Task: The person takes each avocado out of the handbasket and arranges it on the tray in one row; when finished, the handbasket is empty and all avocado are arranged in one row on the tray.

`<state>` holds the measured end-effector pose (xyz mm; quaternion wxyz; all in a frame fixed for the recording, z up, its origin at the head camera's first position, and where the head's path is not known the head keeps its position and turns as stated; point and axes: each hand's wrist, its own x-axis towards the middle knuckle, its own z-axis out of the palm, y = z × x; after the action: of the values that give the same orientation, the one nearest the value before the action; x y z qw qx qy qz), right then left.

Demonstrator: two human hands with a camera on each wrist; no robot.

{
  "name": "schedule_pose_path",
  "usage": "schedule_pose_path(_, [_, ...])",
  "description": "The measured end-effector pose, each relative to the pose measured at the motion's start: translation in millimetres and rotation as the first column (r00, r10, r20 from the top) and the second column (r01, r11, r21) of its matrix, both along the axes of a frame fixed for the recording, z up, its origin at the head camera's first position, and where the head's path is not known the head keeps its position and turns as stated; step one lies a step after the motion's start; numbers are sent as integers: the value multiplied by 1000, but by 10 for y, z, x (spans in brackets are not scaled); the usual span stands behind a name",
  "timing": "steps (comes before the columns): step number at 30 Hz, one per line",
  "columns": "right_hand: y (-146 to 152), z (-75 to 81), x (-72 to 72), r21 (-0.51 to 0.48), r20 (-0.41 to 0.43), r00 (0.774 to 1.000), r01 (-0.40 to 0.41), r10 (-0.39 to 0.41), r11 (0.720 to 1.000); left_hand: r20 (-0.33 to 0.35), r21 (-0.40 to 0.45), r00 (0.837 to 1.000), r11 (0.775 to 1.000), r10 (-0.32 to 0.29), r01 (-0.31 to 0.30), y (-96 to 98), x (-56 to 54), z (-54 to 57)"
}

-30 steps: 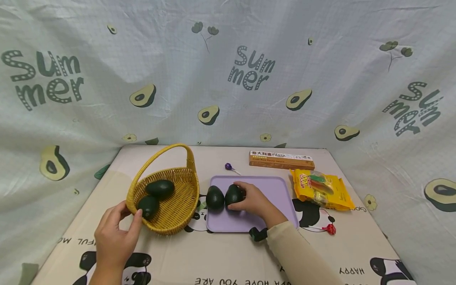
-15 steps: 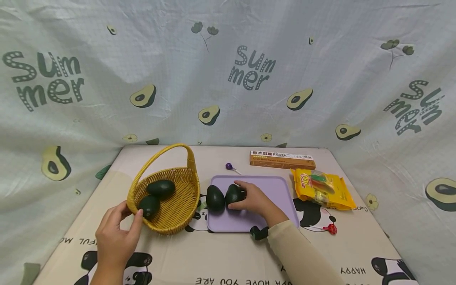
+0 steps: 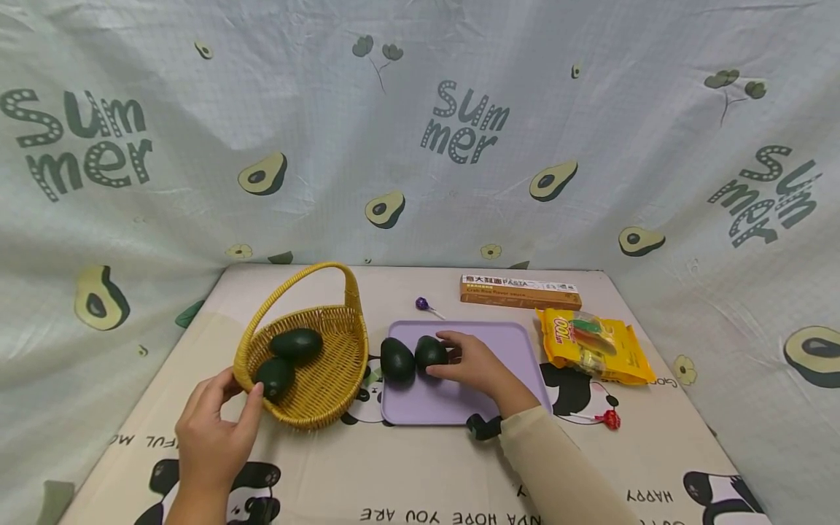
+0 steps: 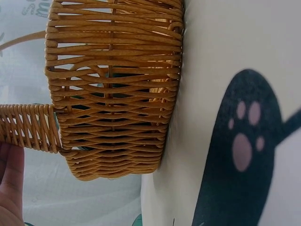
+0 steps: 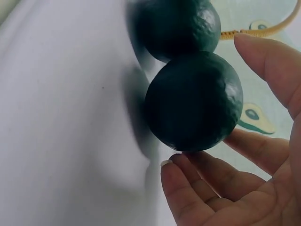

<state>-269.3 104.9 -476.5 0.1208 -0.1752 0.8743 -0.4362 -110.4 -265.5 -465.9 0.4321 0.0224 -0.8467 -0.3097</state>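
Note:
A yellow wicker basket [image 3: 328,379] stands on the left with two dark green avocados, one lying across [image 3: 297,345] and one nearer the rim [image 3: 275,377]. My left hand [image 3: 213,430] grips its near left side by the handle's base; in the left wrist view, part of that hand [image 4: 11,183] touches the handle [image 4: 28,126]. Two more avocados, left [image 3: 397,362] and right [image 3: 431,355], rest side by side on a lilac tray [image 3: 485,405]. My right hand [image 3: 479,368] is beside the right one, thumb apart from it in the right wrist view, fingers spread loosely near its surface [image 5: 193,103].
Behind the tray lie a purple lollipop [image 3: 423,304] and a pasta box [image 3: 518,292]. To the right are a yellow candy bag [image 3: 593,346] and a red lollipop [image 3: 610,419]. A printed cloth wall [image 3: 459,204] bounds the table at the back and sides.
My right hand has loosened from the right avocado and drawn slightly to the right, leaving it on the tray beside the other. The left hand and basket have stayed put.

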Motion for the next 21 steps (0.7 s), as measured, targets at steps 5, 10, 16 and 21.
schedule_pose_path(5, [17, 43, 18, 2, -20, 1000, -13, 13, 1000, 6, 6, 1000, 1000, 1, -2, -7, 11, -4])
schedule_pose_path(10, [51, 155, 63, -29, -71, 997, 29, -31, 999, -20, -3, 1000, 1000, -4, 4, 7, 7, 1])
schedule_pose_path(16, [54, 301, 90, -233, -122, 986, 85, -115, 969, -63, -5, 998, 1000, -21, 21, 18, 0, 10])
schedule_pose_path(21, [25, 385, 111, -359, -117, 978, 120, -172, 926, -18, -3, 1000, 1000, 1, -2, 11, 9, 14])
